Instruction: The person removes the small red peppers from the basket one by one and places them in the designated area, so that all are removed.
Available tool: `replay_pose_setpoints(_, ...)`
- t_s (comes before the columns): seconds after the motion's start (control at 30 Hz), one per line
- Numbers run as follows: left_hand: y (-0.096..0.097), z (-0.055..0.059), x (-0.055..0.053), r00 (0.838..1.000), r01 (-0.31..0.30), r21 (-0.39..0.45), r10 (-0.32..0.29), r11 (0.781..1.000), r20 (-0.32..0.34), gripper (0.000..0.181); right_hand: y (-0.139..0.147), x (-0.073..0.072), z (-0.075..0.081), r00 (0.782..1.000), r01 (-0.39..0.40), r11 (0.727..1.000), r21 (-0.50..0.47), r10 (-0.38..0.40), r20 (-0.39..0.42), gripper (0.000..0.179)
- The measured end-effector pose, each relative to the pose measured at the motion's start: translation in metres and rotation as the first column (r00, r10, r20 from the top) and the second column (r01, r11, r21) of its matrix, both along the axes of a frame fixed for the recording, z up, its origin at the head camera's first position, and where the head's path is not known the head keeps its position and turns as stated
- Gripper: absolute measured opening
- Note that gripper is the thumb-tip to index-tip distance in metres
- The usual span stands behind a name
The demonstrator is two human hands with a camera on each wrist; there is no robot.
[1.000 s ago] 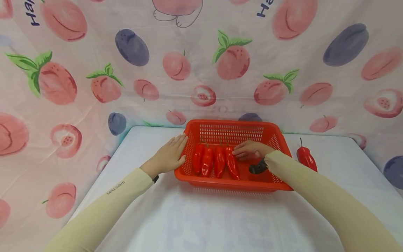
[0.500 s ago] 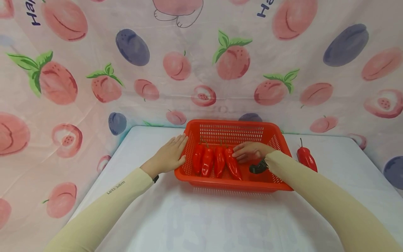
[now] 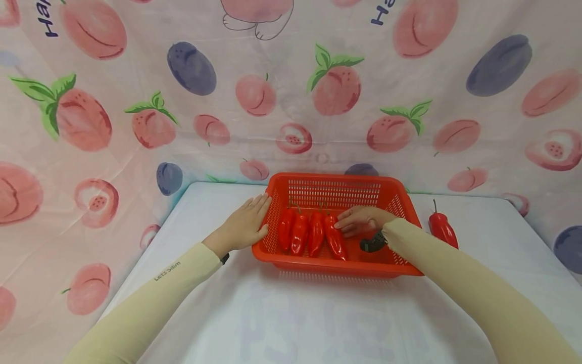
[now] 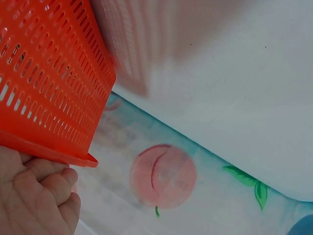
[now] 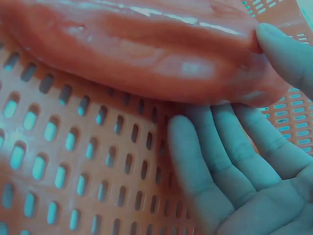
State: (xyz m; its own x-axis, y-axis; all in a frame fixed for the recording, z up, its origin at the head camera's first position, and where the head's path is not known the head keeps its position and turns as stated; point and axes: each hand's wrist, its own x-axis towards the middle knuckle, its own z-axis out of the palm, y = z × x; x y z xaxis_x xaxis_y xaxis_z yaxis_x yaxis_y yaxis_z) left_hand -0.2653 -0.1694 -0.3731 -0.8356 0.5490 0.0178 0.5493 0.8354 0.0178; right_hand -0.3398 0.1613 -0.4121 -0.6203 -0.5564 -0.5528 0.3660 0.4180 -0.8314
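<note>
A red plastic basket (image 3: 336,265) with slotted walls stands on the table, and several long red peppers lie side by side in its left part. My right hand (image 3: 361,220) reaches inside and lightly pinches the stem end of the rightmost pepper (image 3: 335,238). In the right wrist view the thumb touches this red pepper (image 5: 161,58) from one side, while the fingertips (image 5: 183,127) meet it from the other. Fingers extended, my left hand (image 3: 247,222) rests against the basket's left rim. The left wrist view shows this hand (image 4: 36,196) under the rim.
Outside the basket, to its right, lies another red pepper (image 3: 442,230), partly covered by the right sleeve. A white cloth (image 3: 291,318) covers the table. Behind it hangs a fruit-patterned curtain (image 3: 291,101). A black wrist device (image 3: 373,242) sits under the right wrist.
The rightmost pepper's tip swung slightly right, then back left, with its stem end shifting a little. The pepper beside it tilted slightly. My left hand stayed put.
</note>
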Motion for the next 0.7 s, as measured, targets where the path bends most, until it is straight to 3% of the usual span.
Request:
replay_pose_setpoints(0.2, 0.0004, 0.0021, 0.0013, 1.0, 0.005, -0.007, -0.005, 1.0, -0.008, 0.065, -0.0004, 0.001, 0.0004, 1.0, 0.013, 1.0, -0.012, -0.013, 0.019, 0.039)
replay_pose_setpoints(0.37, 0.0001, 0.0028, 0.0017, 1.0, 0.007, -0.009, -0.007, 1.0, -0.012, 0.065, -0.0009, 0.0, 0.0013, 0.999, 0.032, 0.999, 0.008, -0.031, -0.035, 0.035)
replay_pose_setpoints(0.53, 0.0, 0.0023, 0.0014, 1.0, 0.006, -0.008, -0.006, 1.0, -0.007, 0.065, 0.0004, -0.0004, 0.0042, 0.992, 0.02, 0.997, 0.069, -0.011, -0.128, 0.055)
replay_pose_setpoints(0.7, 0.0003, 0.0009, 0.0005, 1.0, 0.002, -0.009, -0.002, 1.0, -0.002, 0.065, -0.0012, -0.0012, 0.0081, 0.983, 0.082, 0.988, 0.131, -0.058, -0.173, 0.07)
